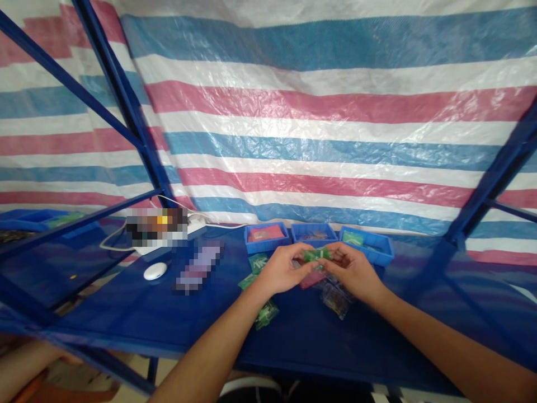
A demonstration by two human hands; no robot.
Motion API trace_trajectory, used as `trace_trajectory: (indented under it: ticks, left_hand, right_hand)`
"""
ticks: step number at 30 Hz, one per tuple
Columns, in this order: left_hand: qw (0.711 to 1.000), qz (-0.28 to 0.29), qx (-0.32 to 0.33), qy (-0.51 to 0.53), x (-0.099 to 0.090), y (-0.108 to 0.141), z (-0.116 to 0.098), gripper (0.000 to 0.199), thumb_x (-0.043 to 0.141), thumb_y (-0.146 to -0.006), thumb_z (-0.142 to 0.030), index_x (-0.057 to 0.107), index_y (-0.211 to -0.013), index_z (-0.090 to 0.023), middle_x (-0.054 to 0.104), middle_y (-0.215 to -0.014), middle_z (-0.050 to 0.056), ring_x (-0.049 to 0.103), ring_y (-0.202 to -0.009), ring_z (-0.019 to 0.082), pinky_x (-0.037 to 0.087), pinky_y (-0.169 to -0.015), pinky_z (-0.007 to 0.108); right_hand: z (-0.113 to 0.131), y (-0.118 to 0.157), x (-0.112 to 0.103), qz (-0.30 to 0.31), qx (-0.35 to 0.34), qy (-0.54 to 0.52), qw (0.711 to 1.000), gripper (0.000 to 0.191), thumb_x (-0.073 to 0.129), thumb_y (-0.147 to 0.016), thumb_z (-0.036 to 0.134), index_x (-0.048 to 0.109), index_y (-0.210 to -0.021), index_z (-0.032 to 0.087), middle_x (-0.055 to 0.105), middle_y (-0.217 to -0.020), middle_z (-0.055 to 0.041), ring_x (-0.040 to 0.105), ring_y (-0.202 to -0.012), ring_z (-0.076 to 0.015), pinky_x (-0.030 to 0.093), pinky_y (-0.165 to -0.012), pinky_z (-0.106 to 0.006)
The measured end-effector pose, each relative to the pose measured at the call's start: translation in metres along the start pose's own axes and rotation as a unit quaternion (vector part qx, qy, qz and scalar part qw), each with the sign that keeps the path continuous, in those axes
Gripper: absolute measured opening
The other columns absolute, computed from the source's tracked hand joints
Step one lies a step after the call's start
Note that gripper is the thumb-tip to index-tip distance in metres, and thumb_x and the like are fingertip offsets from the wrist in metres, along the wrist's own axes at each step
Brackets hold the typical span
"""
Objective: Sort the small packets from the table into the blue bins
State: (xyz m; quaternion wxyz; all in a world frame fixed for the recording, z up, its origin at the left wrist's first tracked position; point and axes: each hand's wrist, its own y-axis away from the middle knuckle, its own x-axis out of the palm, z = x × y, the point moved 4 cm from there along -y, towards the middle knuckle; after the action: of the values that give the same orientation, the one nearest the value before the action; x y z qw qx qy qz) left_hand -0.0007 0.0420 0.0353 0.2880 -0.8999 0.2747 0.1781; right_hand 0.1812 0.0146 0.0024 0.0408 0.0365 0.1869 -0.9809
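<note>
A small green plastic packet (pixel 318 255) is pinched between both hands above the blue table. My left hand (pixel 287 267) is closed on its left end, thumb in front. On the right end the fingers and thumb of my right hand (pixel 350 270) are closed too. What the packet contains is too small to make out. Beneath the hands lie a red packet (pixel 311 279) and some clear packets (pixel 335 298) with dark contents. Several green packets (pixel 265 314) rest beside and partly behind my left wrist.
Three blue bins stand along the back: one with red packets (pixel 248 246), a middle bin (pixel 314 227), and one with green packets (pixel 390 249). A white round case (pixel 155 272), a blurred-out item (pixel 200 266) and a power strip (pixel 163 242) lie left. Another person's arm (pixel 29 364) shows lower left.
</note>
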Motion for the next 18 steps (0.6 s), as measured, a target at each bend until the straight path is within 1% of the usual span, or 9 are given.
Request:
trace_trajectory:
  ticks: [4, 7, 9, 10, 12, 13, 14, 16, 18]
  left_hand:
    - [1.000, -0.012, -0.001, 0.001, -0.001, 0.000, 0.000, 0.037, 0.069, -0.091, -0.037, 0.065, -0.122, -0.018, 0.074, -0.092, 0.005, 0.069, -0.078, 0.017, 0.052, -0.067, 0.026]
    - [1.000, -0.002, -0.002, -0.001, 0.000, -0.001, -0.001, 0.044, 0.068, -0.092, -0.036, 0.058, -0.131, -0.020, 0.071, -0.083, 0.002, 0.066, -0.070, 0.016, 0.049, -0.061, 0.024]
    - [1.000, -0.008, 0.002, -0.012, -0.001, -0.001, -0.001, 0.048, 0.067, -0.092, -0.035, 0.054, -0.136, -0.021, 0.070, -0.084, 0.002, 0.066, -0.071, 0.016, 0.050, -0.063, 0.025]
    - [0.999, -0.022, 0.007, -0.024, -0.002, -0.002, -0.001, 0.047, 0.066, -0.093, -0.034, 0.054, -0.136, -0.021, 0.072, -0.087, 0.003, 0.067, -0.075, 0.017, 0.052, -0.067, 0.026]
    - [0.995, -0.067, 0.018, -0.069, -0.006, -0.002, -0.001, 0.037, 0.064, -0.094, -0.033, 0.059, -0.129, -0.021, 0.073, -0.095, 0.005, 0.069, -0.085, 0.019, 0.054, -0.076, 0.028]
    - [0.992, -0.082, 0.023, -0.096, -0.007, -0.002, -0.002, 0.030, 0.063, -0.095, -0.034, 0.064, -0.122, -0.021, 0.074, -0.096, 0.006, 0.069, -0.087, 0.019, 0.054, -0.078, 0.029]
    - [0.989, -0.085, 0.029, -0.119, -0.008, -0.001, -0.003, 0.024, 0.060, -0.097, -0.035, 0.068, -0.114, -0.020, 0.074, -0.097, 0.006, 0.070, -0.088, 0.020, 0.054, -0.079, 0.030]
    - [0.987, -0.063, 0.044, -0.144, -0.005, 0.000, -0.007, 0.024, 0.057, -0.098, -0.038, 0.073, -0.107, -0.021, 0.075, -0.100, 0.007, 0.070, -0.090, 0.021, 0.053, -0.080, 0.031]
    - [0.988, -0.027, 0.061, -0.141, -0.001, 0.001, -0.012, 0.028, 0.059, -0.097, -0.041, 0.074, -0.111, -0.022, 0.076, -0.106, 0.007, 0.070, -0.095, 0.022, 0.053, -0.084, 0.031]
  right_hand:
    - [0.003, 0.000, -0.001, -0.011, 0.009, -0.004, 1.000, 0.036, 0.080, -0.081, 0.050, 0.066, -0.100, 0.022, 0.075, -0.086, -0.0038, 0.070, -0.074, -0.0194, 0.059, -0.072, -0.033]
    - [0.002, 0.001, 0.002, -0.009, 0.018, -0.011, 1.000, 0.037, 0.079, -0.081, 0.052, 0.067, -0.098, 0.021, 0.074, -0.084, -0.0035, 0.069, -0.074, -0.0194, 0.059, -0.071, -0.033]
    - [0.002, 0.001, 0.001, -0.017, 0.015, -0.006, 1.000, 0.037, 0.079, -0.081, 0.052, 0.067, -0.096, 0.020, 0.073, -0.083, -0.0031, 0.068, -0.072, -0.0189, 0.058, -0.070, -0.032]
    - [0.001, 0.001, -0.002, -0.033, 0.009, 0.005, 0.999, 0.036, 0.079, -0.081, 0.051, 0.067, -0.096, 0.021, 0.072, -0.083, -0.0030, 0.068, -0.071, -0.0185, 0.058, -0.068, -0.032]
    - [0.001, -0.001, -0.010, -0.090, -0.010, 0.035, 0.995, 0.037, 0.079, -0.081, 0.051, 0.066, -0.097, 0.021, 0.071, -0.085, -0.0035, 0.065, -0.067, -0.0176, 0.056, -0.063, -0.030]
    - [0.001, -0.001, -0.015, -0.121, -0.019, 0.050, 0.991, 0.036, 0.079, -0.081, 0.051, 0.065, -0.097, 0.021, 0.070, -0.087, -0.0041, 0.063, -0.066, -0.0174, 0.056, -0.060, -0.030]
    - [0.001, -0.001, -0.018, -0.147, -0.031, 0.063, 0.987, 0.036, 0.078, -0.082, 0.051, 0.064, -0.097, 0.022, 0.069, -0.089, -0.0048, 0.063, -0.067, -0.0177, 0.055, -0.059, -0.030]
    - [0.002, -0.001, -0.021, -0.171, -0.061, 0.089, 0.979, 0.032, 0.076, -0.084, 0.050, 0.063, -0.095, 0.022, 0.068, -0.092, -0.0059, 0.064, -0.074, -0.0197, 0.057, -0.063, -0.032]
    - [0.003, 0.000, -0.017, -0.155, -0.097, 0.115, 0.976, 0.028, 0.073, -0.087, 0.049, 0.065, -0.092, 0.023, 0.066, -0.093, -0.0064, 0.065, -0.084, -0.0222, 0.059, -0.072, -0.034]
